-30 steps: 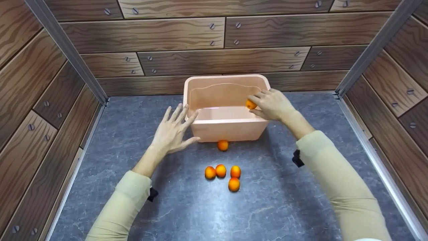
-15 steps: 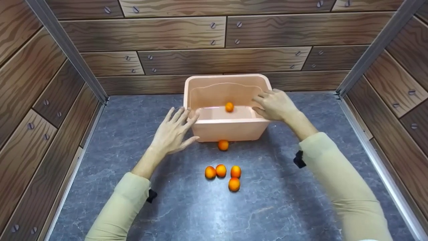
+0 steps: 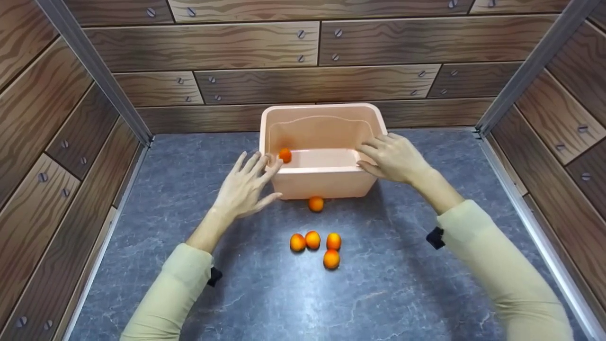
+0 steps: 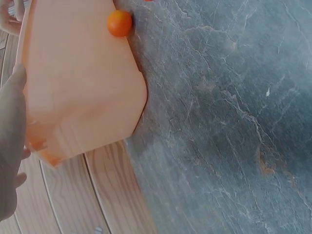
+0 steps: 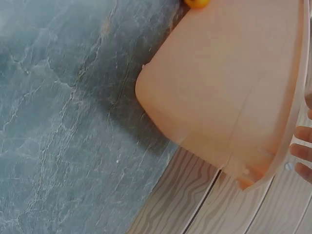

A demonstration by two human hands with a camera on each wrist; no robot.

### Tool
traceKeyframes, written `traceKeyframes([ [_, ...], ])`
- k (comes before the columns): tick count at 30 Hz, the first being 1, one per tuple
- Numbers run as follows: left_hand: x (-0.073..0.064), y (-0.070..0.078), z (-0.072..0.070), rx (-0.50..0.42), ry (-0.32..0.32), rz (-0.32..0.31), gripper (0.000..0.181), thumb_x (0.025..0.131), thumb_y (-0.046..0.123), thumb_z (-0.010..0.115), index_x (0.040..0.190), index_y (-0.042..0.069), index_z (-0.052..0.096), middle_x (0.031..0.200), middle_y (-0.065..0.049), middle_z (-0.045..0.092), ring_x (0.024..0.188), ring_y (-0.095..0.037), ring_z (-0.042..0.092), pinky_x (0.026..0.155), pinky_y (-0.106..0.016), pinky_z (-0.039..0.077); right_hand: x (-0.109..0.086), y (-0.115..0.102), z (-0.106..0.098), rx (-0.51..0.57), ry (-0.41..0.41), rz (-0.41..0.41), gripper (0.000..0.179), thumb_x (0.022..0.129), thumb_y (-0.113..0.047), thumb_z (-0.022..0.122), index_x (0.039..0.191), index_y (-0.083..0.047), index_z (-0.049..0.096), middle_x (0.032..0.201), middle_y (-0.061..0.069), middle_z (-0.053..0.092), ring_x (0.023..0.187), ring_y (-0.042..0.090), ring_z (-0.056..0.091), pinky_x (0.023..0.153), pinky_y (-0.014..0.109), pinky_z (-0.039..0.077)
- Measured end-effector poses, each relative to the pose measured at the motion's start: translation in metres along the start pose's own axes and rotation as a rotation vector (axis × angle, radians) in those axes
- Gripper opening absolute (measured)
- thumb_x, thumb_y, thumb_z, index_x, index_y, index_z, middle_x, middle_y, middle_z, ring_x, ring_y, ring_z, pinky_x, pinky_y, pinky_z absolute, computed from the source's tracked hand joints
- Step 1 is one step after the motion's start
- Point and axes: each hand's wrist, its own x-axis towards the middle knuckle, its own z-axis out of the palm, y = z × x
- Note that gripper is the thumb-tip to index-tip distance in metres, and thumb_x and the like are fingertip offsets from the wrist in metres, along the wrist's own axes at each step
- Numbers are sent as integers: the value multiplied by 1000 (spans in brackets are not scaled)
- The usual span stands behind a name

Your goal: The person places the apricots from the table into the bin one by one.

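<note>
A pale pink plastic bin [image 3: 326,184] stands by the back wall. Inside it, at the left end, lies one small round orange fruit [image 3: 285,155]. My left hand [image 3: 244,184] is at the bin's left front corner with fingers spread, holding nothing; whether it touches the rim is unclear. Over the right rim reaches my right hand [image 3: 393,158], its fingers loosely bent and no fruit in them. Another orange fruit [image 3: 316,204] sits against the bin's front base, also visible in the left wrist view as an orange fruit [image 4: 119,23].
Several more orange fruits [image 3: 312,240] lie in a loose group on the grey marbled surface [image 3: 265,303], in front of the bin. Wood-patterned walls [image 3: 255,45] with metal corner strips [image 3: 525,71] enclose the back and sides.
My right hand has let go of an orange fruit into the bin, and the fruit has rolled to the left end. That hand has drawn slightly nearer; the left hand stays nearly still.
</note>
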Motion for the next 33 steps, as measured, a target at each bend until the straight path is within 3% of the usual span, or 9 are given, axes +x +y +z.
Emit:
traceKeyframes([
  [10, -2, 2, 0, -41, -8, -24, 74, 101, 61, 57, 164, 26, 39, 162, -14, 49, 153, -37, 45, 129, -59, 31, -9, -27, -8, 14, 112, -91, 41, 90, -34, 80, 123, -11, 74, 114, 10, 79, 95, 31, 75, 82, 46, 63],
  [21, -1, 3, -2, -36, -12, -20, 74, 102, 67, 49, 164, 27, 38, 161, -16, 49, 152, -38, 45, 128, -60, 33, -29, -55, -2, 33, 107, -109, 56, 83, -39, 85, 131, -12, 72, 121, 9, 77, 99, 30, 74, 81, 44, 63],
  [28, 0, 3, -1, -32, -21, -24, 75, 102, 68, 49, 164, 27, 38, 162, -16, 49, 152, -39, 45, 128, -60, 32, -43, -70, 11, 85, 80, -103, 50, 92, -44, 75, 131, -12, 72, 122, 8, 77, 103, 29, 74, 87, 44, 63],
  [33, -1, 3, -1, -36, -12, -29, 75, 101, 68, 49, 163, 27, 39, 161, -17, 50, 152, -39, 46, 127, -60, 33, -54, -80, 22, 105, 56, -109, 55, 90, -46, 76, 134, -13, 70, 124, 9, 77, 104, 28, 73, 86, 43, 63],
])
